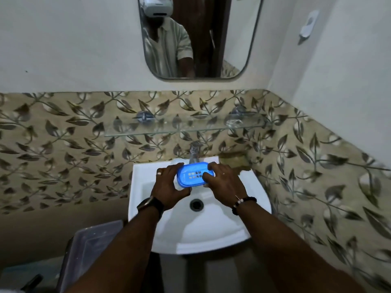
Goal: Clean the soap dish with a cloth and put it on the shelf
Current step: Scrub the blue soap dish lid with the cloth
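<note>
Soap dish: blue, oval, slotted in the middle; held level over the back part of the basin, just in front of the tap, clear of the basin floor.
Left hand: closed on the left end of the soap dish, fingers over the far rim, thumb under the near edge; ring on one finger, dark watch on the wrist.
Right hand: closed on the right end of the soap dish, fingertips pressed on the top face beside the slots, thumb side toward the basin; beaded bracelet on the wrist.
Cloth: none to be made out; a pale patch under the soap dish by the left thumb, too unclear to name.
Sink: white, rounded front, dark drain near the middle, below and between the two wrists.
Tap: metal, upright at the back rim of the sink, directly behind the soap dish.
Shelf: clear glass, fixed to the leaf-patterned tiles above the tap, well above the soap dish.
Mirror: on the white wall above the shelf, reflecting a striped shirt.
Bin: translucent lid, low at the left of the sink pedestal.
</note>
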{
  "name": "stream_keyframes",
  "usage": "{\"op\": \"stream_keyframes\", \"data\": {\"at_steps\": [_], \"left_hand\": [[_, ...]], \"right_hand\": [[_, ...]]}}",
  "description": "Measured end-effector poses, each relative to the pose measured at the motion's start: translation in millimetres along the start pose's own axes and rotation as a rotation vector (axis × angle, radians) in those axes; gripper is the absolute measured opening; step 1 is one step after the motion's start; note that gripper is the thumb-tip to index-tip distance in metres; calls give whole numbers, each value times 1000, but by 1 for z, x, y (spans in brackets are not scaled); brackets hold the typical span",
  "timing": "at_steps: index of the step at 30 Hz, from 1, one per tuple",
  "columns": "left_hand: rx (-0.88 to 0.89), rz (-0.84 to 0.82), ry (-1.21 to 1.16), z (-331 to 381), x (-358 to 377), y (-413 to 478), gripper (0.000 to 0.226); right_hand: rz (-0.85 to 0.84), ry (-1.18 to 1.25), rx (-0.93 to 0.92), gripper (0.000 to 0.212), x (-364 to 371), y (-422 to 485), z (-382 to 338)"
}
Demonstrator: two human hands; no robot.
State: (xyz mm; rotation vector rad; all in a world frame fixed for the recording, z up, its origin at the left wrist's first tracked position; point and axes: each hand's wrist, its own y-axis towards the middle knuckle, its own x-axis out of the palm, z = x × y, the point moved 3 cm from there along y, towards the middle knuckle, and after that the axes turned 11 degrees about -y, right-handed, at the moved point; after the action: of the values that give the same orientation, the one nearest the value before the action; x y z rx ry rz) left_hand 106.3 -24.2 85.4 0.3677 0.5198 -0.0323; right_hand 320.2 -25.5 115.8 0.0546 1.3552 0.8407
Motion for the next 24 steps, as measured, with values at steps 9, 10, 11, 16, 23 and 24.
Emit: {"op": "stream_keyframes", "data": {"at_steps": [9, 10, 11, 16, 23, 24], "left_hand": [[-572, 106, -963, 3, 41, 6, 28], [-579, 128, -977, 1, 43, 6, 28], [-584, 150, -992, 0, 44, 7, 28], [-579, 159, -943, -2, 51, 11, 33], [-567, 286, -953, -7, 54, 15, 29], [-565, 291, -945, -8, 53, 15, 26]], "right_hand": [[66, 37, 26, 26, 14, -24, 24], [88, 38, 35, 25, 17, -25, 29], [119, 25, 52, 26, 21, -25, 34], [129, -129, 248, 29, 37, -10, 78], [-207, -121, 459, 48, 79, 22, 129], [-279, -110, 470, 53, 89, 25, 133]]}}
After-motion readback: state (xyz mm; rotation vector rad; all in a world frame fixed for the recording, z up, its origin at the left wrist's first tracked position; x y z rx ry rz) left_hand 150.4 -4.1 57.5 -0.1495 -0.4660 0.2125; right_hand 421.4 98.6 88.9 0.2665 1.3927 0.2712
